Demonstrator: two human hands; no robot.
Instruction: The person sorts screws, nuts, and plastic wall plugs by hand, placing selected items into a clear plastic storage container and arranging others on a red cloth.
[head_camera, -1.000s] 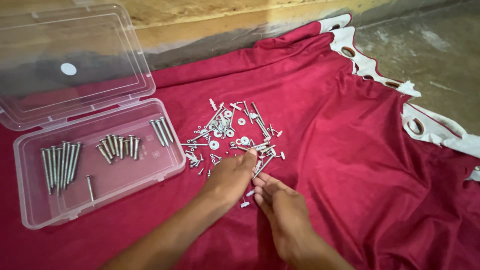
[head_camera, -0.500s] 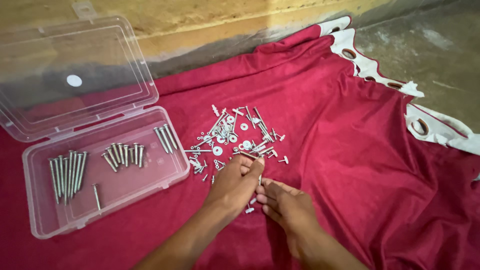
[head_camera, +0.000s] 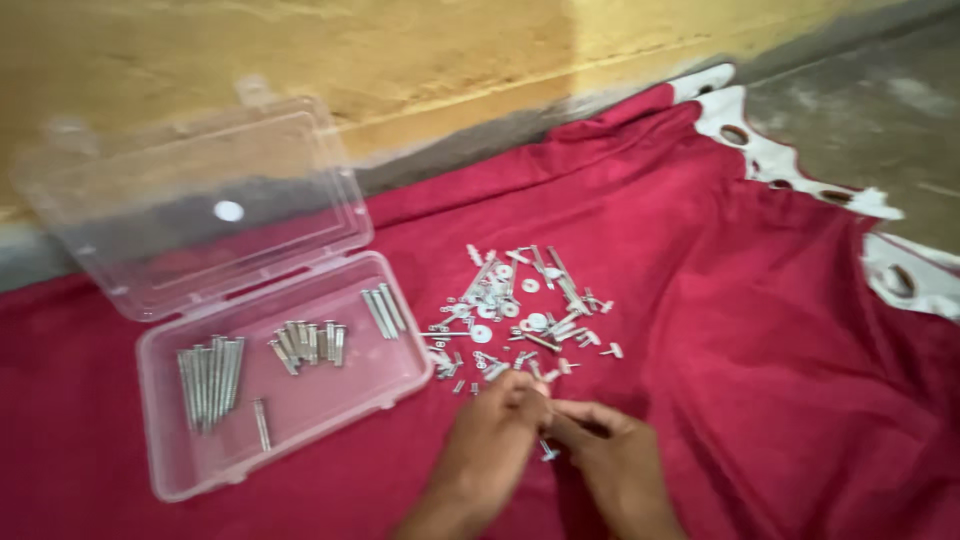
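Low, both hands (head_camera: 545, 440) meet just below screw pile (head_camera: 520, 315) edge.

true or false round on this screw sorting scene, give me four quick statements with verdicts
1. The clear plastic box lies with its lid open. True.
2. The box is empty. False: long screws and shorter ones lie in groups inside.
3. The left hand and right hand meet just below the loose pile of screws and washers. True.
4. The pile lies on a blue cloth. False: the cloth is red.
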